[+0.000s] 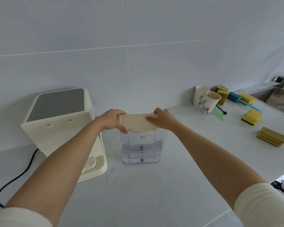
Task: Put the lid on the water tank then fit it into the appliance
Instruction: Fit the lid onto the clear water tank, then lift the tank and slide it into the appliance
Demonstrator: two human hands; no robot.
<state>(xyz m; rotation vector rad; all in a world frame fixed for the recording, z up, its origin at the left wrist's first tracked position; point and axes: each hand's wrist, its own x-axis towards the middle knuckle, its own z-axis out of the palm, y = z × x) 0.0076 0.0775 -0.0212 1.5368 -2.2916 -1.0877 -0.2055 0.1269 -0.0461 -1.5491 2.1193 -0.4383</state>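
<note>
I am looking down at a white table point(154, 185) set against a pale tiled wall. The clear water tank point(141, 146) is standing upright near the middle of it, with some water showing in its lower part. The cream lid point(135, 123) is sitting on top of the tank, and I cannot tell whether it is fully seated; a small tab at its front edge is hanging over the tank's near wall.

My left hand point(112, 121) is gripping the lid's left end, thumb on the near edge and fingers curled over the far side. My right hand point(161, 118) is holding the right end, thumb lying flat across the lid's top and fingers wrapping behind it. Both hands are closed on the lid.

The cream appliance point(62, 128) is standing just to the left of the tank, apart from it, with a grey panel on top and its open back bay facing me. A black cable point(18, 176) is trailing from it across the table toward my left sleeve.

Well off to the right, two paper cups point(205, 99) are standing side by side near the wall. Beyond and around them, several yellow sponges point(252, 117) are lying scattered, along with a blue brush point(236, 96). A steel sink point(279, 99) is showing at the far right edge.
</note>
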